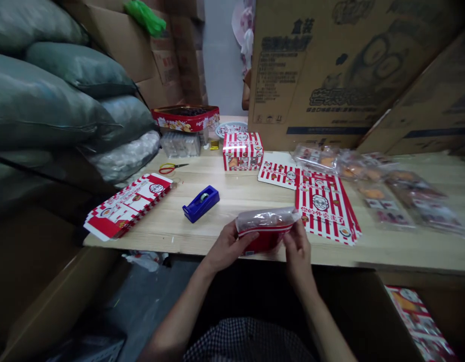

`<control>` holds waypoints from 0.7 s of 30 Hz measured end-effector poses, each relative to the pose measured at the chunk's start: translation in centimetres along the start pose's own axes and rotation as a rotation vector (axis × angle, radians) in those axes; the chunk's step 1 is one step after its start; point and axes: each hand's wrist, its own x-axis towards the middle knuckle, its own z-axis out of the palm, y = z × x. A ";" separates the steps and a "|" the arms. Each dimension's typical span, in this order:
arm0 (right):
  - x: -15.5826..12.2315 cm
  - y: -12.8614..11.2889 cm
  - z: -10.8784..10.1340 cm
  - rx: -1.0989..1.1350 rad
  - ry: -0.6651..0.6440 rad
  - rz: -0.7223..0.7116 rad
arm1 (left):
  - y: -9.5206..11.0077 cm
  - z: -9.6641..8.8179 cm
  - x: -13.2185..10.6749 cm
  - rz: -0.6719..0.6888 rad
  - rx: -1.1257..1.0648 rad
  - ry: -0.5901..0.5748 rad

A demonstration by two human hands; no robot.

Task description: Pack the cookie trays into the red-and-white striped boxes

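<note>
Both hands hold a red box [263, 239] with a clear plastic packet [266, 218] sticking out of its top, at the near edge of the wooden table [247, 193]. My left hand [227, 247] grips the box's left side, fingers curled round it. My right hand [298, 245] pinches its right side. Just right of the hands lies a stack of flat red-and-white striped cartons [324, 208].
A blue tape dispenser [201, 203] sits left of my hands, with flat cartons [128, 203] and scissors [172, 167] further left. A folded striped box [242, 151] and a red tin [186, 117] stand behind. Snack packets [383, 188] cover the right. Big cardboard boxes [353, 70] and sacks [59, 95] surround the table.
</note>
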 end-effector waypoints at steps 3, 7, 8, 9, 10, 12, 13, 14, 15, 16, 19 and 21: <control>1.9 -2.5 -0.5 0.198 -0.051 0.113 | 1.6 0.0 -0.2 0.028 -0.025 -0.045; 1.7 -3.7 0.5 0.344 0.007 0.158 | 3.4 1.2 -0.7 0.009 -0.123 0.065; 1.3 -3.7 0.8 0.354 0.027 0.159 | 3.7 1.5 -0.7 0.000 -0.112 0.093; 0.9 -3.7 0.9 0.354 0.046 0.158 | 3.8 1.8 -0.7 -0.006 -0.087 0.116; 0.5 -3.7 1.0 0.346 0.063 0.155 | 3.8 2.0 -0.5 -0.010 -0.057 0.135; 0.2 -3.7 1.0 0.319 0.078 0.151 | 3.7 2.2 -0.1 -0.015 -0.025 0.177; 0.2 -3.8 0.9 0.310 0.078 0.152 | 3.6 2.2 0.2 -0.024 -0.032 0.192; 0.4 -3.8 0.8 0.305 0.077 0.152 | 3.5 2.1 0.4 -0.035 -0.053 0.198; 0.6 -3.9 0.8 0.305 0.078 0.152 | 3.4 2.0 0.6 -0.045 -0.083 0.193; 0.8 -3.9 0.8 0.311 0.084 0.151 | 3.4 1.7 0.7 -0.054 -0.115 0.173; 1.4 -3.9 1.0 0.334 0.105 0.145 | 3.2 0.8 0.4 -0.054 -0.216 0.073; 1.6 -3.7 1.3 0.322 0.102 0.134 | 3.0 0.2 -0.1 -0.035 -0.316 0.066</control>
